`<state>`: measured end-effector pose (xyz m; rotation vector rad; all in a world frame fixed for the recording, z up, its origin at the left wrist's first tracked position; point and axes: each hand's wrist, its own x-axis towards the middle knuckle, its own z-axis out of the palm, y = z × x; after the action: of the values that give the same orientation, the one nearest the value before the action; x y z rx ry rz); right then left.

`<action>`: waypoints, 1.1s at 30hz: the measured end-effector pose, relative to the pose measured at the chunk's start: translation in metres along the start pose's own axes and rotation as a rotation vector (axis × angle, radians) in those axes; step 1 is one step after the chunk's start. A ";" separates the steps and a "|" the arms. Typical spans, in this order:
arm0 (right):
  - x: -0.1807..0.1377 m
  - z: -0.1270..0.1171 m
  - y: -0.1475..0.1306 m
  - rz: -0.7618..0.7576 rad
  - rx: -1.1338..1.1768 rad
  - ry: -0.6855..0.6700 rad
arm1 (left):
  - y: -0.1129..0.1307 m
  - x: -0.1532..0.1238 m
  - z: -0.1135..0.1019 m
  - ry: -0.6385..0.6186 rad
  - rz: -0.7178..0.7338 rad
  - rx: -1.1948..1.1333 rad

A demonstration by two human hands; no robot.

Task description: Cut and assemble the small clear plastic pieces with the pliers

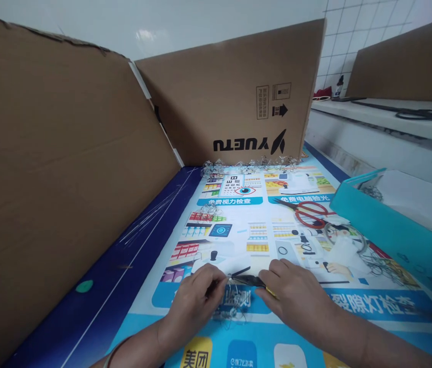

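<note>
Near the front of the printed sheet, my left hand (202, 294) pinches one end of a thin wire piece (233, 309) with clear beads and loops that dangles below the fingers. My right hand (296, 289) is wrapped round a pair of pliers (248, 280) with dark jaws and a yellow handle. The jaws point left and meet the wire right beside my left fingertips. Whether they are clamped on it I cannot tell. My fingers partly hide the top of the wire piece.
Red-handled scissors (311, 213), a wire coil (344, 237) and loose wire (382, 266) lie to the right, near a teal box (392, 240). More beaded wire (254, 166) lines the back by cardboard panels (231, 97). Straight wires (150, 217) lie left.
</note>
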<state>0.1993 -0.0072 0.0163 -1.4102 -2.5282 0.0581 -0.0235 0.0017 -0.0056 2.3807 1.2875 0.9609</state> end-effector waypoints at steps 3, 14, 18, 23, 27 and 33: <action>0.001 0.002 0.006 0.093 0.184 -0.082 | -0.002 0.003 -0.002 -0.010 -0.059 -0.038; -0.002 0.013 0.011 0.096 0.291 -0.032 | -0.004 0.007 -0.002 0.032 -0.013 -0.081; -0.002 0.012 0.011 0.075 0.280 -0.039 | -0.005 0.006 -0.001 0.027 -0.007 -0.056; -0.001 0.011 0.011 0.052 0.271 -0.046 | -0.009 0.004 0.000 0.023 0.001 -0.034; -0.001 0.012 0.009 0.031 0.233 -0.029 | -0.010 0.002 0.002 0.039 0.031 0.006; 0.000 0.014 0.006 0.003 0.132 0.002 | -0.010 0.002 0.004 0.079 0.149 0.126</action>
<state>0.2009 -0.0026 0.0023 -1.3617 -2.4708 0.2202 -0.0269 0.0090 -0.0127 2.5899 1.2474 1.0550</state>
